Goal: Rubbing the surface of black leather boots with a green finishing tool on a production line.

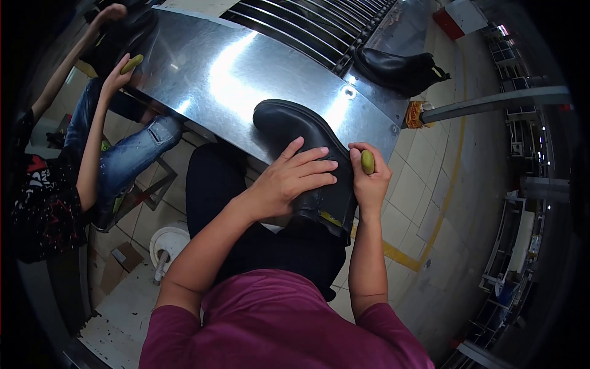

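Shiny sheet-metal tabletop [203, 67], sloping down from a bank of metal rollers [307, 24], carries a black rubber ankle boot [301, 132] at its near edge, toe pointing away. The boot is pressed flat by the left hand [295, 175], fingers spread over its shaft, not clenched. The right hand [369, 181] is closed round a small yellow-green oval block [367, 162] held against the boot's back.

Slipping off the smooth, tilted edge onto the lap seems possible if the left hand's pressure eases; the block could also skid off the glossy rubber. What the block is made of cannot be told. The boot's sole and far side are hidden. A second black boot [399, 71] lies near the rollers, and a neighbouring person's hand [117, 74] holds a similar block.
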`<state>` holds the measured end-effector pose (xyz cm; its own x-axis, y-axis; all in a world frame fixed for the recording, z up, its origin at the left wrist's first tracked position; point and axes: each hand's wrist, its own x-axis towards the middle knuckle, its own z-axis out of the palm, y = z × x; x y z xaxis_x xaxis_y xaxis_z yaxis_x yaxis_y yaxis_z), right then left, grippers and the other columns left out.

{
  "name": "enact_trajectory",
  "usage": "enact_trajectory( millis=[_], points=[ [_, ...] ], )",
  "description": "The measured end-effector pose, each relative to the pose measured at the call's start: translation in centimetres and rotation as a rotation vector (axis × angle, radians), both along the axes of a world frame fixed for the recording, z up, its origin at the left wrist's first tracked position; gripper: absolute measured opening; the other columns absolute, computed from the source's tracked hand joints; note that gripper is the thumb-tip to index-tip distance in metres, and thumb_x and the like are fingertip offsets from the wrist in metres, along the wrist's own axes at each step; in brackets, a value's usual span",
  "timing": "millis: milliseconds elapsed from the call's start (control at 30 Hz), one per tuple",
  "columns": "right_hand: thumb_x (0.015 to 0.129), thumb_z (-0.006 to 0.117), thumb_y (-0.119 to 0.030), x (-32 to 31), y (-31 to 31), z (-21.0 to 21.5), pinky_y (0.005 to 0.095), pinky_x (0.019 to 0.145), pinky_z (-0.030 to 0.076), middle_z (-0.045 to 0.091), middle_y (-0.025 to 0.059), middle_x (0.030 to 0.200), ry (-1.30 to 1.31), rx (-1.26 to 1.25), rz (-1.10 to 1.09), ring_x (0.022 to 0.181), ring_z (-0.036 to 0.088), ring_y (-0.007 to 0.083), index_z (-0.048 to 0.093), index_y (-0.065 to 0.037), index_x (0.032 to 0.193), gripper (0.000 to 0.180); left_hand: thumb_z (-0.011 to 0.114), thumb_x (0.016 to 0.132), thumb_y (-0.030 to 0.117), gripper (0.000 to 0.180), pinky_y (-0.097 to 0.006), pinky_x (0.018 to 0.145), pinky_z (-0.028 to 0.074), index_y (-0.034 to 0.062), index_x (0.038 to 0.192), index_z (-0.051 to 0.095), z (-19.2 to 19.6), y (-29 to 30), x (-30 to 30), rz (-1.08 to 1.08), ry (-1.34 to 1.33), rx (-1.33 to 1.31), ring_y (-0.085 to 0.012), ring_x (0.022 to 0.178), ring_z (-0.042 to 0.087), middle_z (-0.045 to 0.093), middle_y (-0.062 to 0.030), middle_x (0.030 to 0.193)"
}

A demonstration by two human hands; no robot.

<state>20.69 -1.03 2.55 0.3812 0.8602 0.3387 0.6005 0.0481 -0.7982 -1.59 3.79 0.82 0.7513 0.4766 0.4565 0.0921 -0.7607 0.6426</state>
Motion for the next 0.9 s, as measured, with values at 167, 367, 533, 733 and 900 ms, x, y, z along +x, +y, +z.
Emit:
enact_trajectory(
  millis=[167,367,533,733,900],
  points=[
    [0.092,0.075,-0.006,-0.2,0.0,0.1,0.0282,0.080,0.054,0.076,0.0071,0.091,0.047,-0.025,-0.008,0.085,0.071,0.0149,0.072,-0.002,0.100,0.010,0.081,0.075,0.018,0.058,-0.056,0.127,0.014,0.0153,0.131,0.065,-0.1,0.0,0.1,0.002,-0.006,-0.009,-0.0257,0.148,0.041,0.057,-0.0018,0.147],
    [0.094,0.074,-0.009,-0.4,0.1,0.3,0.0280,0.082,0.053,0.075,0.0066,0.093,0.072,-0.040,-0.022,0.088,0.070,0.0139,0.072,-0.002,0.100,0.010,0.082,0.072,0.017,0.064,-0.054,0.128,0.013,0.0158,0.133,0.064,-0.2,-0.1,-0.1,-0.001,-0.015,-0.022,-0.0250,0.149,0.040,0.056,-0.0021,0.148],
    [0.095,0.073,-0.011,0.4,0.4,0.4,0.0271,0.080,0.053,0.073,0.0065,0.089,0.041,-0.066,-0.123,0.084,0.068,0.0145,0.071,0.000,0.100,0.012,0.071,0.067,-0.006,0.065,-0.053,0.128,0.015,0.0133,0.129,0.065,0.3,-0.1,0.2,0.000,-0.081,-0.067,-0.0244,0.148,0.040,0.058,-0.0022,0.144],
    [0.099,0.069,-0.016,-1.1,5.2,4.4,0.0337,0.065,0.054,0.055,0.0020,0.071,0.623,0.176,0.031,0.064,0.059,0.0151,0.064,-0.002,0.110,0.019,0.079,0.070,0.008,0.061,-0.054,0.128,0.013,0.0152,0.129,0.064,0.3,0.6,0.3,-0.013,-0.018,-0.045,-0.0260,0.148,0.040,0.056,-0.0021,0.146],
    [0.096,0.073,-0.017,-4.8,10.7,4.4,0.0254,0.044,0.037,0.053,0.0000,0.058,0.684,0.116,0.262,0.045,0.047,0.0093,0.064,0.000,0.107,0.022,0.079,0.070,0.007,0.055,-0.057,0.126,0.012,0.0176,0.123,0.068,-0.2,0.7,0.4,-0.049,-0.064,-0.101,-0.0278,0.148,0.039,0.057,-0.0027,0.144]
  ],
)
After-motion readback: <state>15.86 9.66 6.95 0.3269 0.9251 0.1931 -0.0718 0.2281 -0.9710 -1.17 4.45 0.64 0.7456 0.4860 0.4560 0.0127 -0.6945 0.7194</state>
